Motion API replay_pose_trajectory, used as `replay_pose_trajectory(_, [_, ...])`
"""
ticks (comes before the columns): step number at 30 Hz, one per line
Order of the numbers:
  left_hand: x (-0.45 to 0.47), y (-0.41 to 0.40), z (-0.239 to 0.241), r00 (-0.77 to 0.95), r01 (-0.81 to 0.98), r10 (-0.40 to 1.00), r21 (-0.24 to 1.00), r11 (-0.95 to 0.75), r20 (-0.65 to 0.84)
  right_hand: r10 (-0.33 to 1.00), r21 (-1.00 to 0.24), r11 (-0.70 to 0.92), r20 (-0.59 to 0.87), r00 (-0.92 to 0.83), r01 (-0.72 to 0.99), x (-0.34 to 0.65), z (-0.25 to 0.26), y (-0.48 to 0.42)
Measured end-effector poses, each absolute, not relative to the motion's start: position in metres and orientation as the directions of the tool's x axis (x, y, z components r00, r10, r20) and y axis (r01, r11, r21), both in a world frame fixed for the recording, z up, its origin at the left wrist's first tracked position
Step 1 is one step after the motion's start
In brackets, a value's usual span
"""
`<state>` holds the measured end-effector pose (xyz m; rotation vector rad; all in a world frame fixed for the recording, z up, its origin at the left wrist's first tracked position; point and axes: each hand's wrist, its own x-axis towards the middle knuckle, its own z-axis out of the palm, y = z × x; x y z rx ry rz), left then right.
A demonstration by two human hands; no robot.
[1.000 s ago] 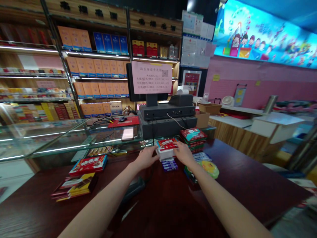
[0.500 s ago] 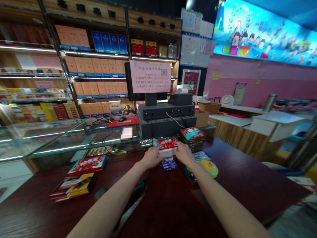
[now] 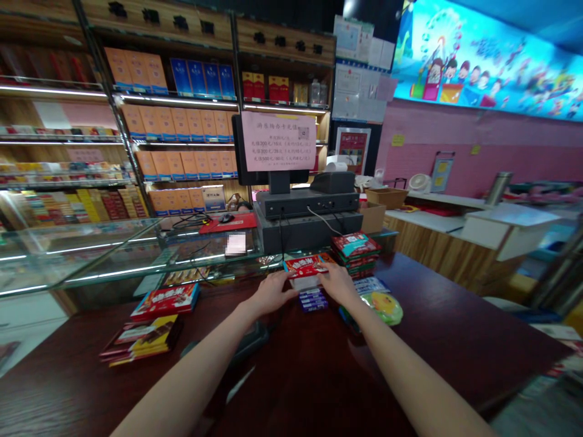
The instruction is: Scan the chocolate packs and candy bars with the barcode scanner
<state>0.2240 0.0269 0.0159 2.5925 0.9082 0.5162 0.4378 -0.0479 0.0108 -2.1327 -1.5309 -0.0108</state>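
Both my hands reach forward over a dark wooden counter [image 3: 437, 340]. My left hand [image 3: 272, 292] and my right hand [image 3: 336, 283] close on the two ends of a stack of red-topped snack packets [image 3: 304, 271] that sits just in front of a cash register [image 3: 310, 212]. Small blue packets [image 3: 312, 299] lie under the stack, toward me. A pile of red and teal packets [image 3: 356, 249] stands just right of my right hand.
On the counter's left lie red packets [image 3: 166, 299] and yellow-brown chocolate bars [image 3: 143, 338]. A yellow-green round packet [image 3: 386, 305] lies to the right. A dark handheld device [image 3: 248, 341] lies under my left forearm. A glass display case [image 3: 113, 255] and stocked shelves stand behind.
My hands have closed in from the sides onto the red-topped stack; the view has shifted slightly.
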Motion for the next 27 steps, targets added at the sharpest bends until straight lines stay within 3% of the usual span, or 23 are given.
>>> replay_pose_trajectory(10, [0.207,0.012,0.027,0.721,0.476,0.659,0.537,-0.696,0.214,0.878,-0.401,-0.278,0.262,0.400,0.873,0.416,0.012,-0.059])
replay_pose_trajectory(27, [0.131,0.000,0.038,0.620,0.524,0.763,0.626,-0.577,0.185,0.898,-0.491,-0.014,0.377,0.227,0.871,0.360,0.000,-0.057])
